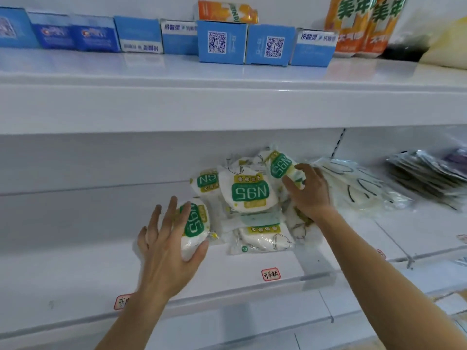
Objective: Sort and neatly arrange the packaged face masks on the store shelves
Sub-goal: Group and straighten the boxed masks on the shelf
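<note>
White middle shelf [75, 269], N95 mask packets [250, 195] heaped, clear-wrapped masks [353, 183] beside, upper shelf [151, 72], blue boxes [222, 41]

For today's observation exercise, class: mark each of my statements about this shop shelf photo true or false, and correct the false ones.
1. Each hand holds an N95 mask packet. True: the left hand grips one packet and the right hand grips another.
2. The blue boxes stand on the same shelf as the masks. False: they stand on the shelf above.
3. A loose pile of mask packets lies between the hands. True.
4. The red-bordered label hangs on the upper shelf. False: it is on the front edge of the mask shelf.
</note>
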`<state>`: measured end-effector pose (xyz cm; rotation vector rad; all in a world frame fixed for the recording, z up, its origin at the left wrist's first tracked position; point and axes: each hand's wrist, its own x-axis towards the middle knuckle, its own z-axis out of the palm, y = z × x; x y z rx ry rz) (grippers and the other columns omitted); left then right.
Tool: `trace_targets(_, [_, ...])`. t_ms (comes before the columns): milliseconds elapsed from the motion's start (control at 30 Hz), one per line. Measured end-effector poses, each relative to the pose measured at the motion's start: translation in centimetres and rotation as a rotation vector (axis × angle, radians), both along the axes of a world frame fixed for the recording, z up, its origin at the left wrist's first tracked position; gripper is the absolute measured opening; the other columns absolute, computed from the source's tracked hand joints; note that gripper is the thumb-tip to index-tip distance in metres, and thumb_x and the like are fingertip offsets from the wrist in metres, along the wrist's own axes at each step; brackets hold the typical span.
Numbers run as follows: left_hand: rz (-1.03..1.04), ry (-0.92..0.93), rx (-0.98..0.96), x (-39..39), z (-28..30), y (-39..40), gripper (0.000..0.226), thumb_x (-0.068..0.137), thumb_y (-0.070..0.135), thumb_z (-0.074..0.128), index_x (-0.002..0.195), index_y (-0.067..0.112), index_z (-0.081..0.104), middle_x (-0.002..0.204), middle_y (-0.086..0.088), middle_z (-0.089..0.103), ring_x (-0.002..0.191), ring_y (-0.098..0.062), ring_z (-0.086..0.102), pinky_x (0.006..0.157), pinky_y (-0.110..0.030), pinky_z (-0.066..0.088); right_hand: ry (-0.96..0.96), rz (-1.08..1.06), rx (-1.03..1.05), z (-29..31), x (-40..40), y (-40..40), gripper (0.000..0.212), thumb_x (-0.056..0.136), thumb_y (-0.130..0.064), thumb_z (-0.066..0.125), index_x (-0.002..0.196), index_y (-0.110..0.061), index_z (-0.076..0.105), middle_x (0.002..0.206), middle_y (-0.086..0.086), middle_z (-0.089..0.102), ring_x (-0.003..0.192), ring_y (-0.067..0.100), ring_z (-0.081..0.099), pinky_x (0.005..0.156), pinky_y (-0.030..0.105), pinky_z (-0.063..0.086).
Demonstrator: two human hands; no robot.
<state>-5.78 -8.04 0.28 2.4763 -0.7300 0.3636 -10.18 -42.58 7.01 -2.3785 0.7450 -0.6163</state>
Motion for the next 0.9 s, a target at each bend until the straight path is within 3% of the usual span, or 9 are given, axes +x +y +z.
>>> trace_targets(67, [-0.071,-0.028,-0.016,-0.2,-0.1,0.0,0.085,0.086,0.071,0.047,0.160,0.034,0.026,0.172,0.007,0.010,0.158,-0.031,0.010,0.113,-0.068,0.026,0.142,0.117,-0.081,-0.9,0.6,-1.6,0.078,0.082,-0.071,0.053,0.150,-0.034,0.040,0.154,0.009,0.041,0.136,0.035,0.046,0.113,0.056,0.039])
trace_targets(167, [-0.116,-0.029,-0.035,-0.1,-0.4,0.1,0.089,0.085,0.073,0.049,0.161,0.036,0.022,0.172,0.010,0.007,0.158,-0.027,0.007,0.115,-0.067,0.024,0.329,0.244,-0.124,-3.8,0.9,-1.5,0.089,0.087,-0.067,0.050,0.161,-0.044,0.006,0.172,0.006,0.006,0.157,0.037,0.010,0.126,0.058,0.012])
trace_targets(267, [-0.141,-0.017,-0.031,0.1,-0.7,0.1,0.090,0.085,0.077,0.047,0.162,0.040,0.018,0.172,0.009,0.008,0.158,-0.027,0.008,0.116,-0.067,0.022,0.276,0.249,-0.063,-3.6,1.8,1.0,0.085,0.094,-0.066,0.047,0.163,-0.039,0.005,0.172,0.007,0.002,0.158,0.031,-0.001,0.126,0.051,0.001])
trace_targets(333, [-0.115,0.018,-0.016,0.2,-0.7,0.2,0.089,0.085,0.082,0.041,0.161,0.043,0.018,0.171,0.006,0.013,0.157,-0.029,0.013,0.114,-0.067,0.025,0.209,0.282,0.010,-3.2,2.6,3.6,0.081,0.096,-0.059,0.051,0.164,-0.032,0.014,0.171,0.008,0.009,0.158,0.029,0.002,0.126,0.048,0.002])
trace_targets(467, [0.023,0.131,0.040,0.7,-0.2,1.5,0.099,0.074,0.098,0.025,0.159,0.053,0.004,0.172,0.003,0.009,0.156,-0.034,0.013,0.112,-0.072,0.024,0.188,0.269,0.111,-4.0,5.1,10.0,0.083,0.091,-0.069,0.049,0.161,-0.041,0.015,0.172,0.004,0.011,0.158,0.032,0.008,0.125,0.056,0.013])
trace_targets(600, [0.165,0.192,0.076,2.6,0.3,4.6,0.110,0.063,0.102,0.036,0.156,0.056,0.001,0.172,0.002,0.000,0.156,-0.040,0.007,0.111,-0.079,0.016,0.216,0.254,0.092,-4.3,7.9,16.7,0.086,0.092,-0.072,0.047,0.161,-0.040,0.009,0.172,0.002,0.007,0.157,0.035,0.009,0.122,0.060,0.020])
trace_targets(900, [0.268,0.186,0.093,7.0,-0.1,13.3,0.114,0.056,0.098,0.044,0.157,0.055,0.011,0.172,0.000,0.011,0.156,-0.036,0.012,0.114,-0.076,0.014,0.170,0.264,0.217,-4.3,11.7,27.6,0.088,0.094,-0.065,0.048,0.163,-0.031,0.004,0.172,0.010,0.000,0.156,0.042,-0.002,0.122,0.064,0.008])
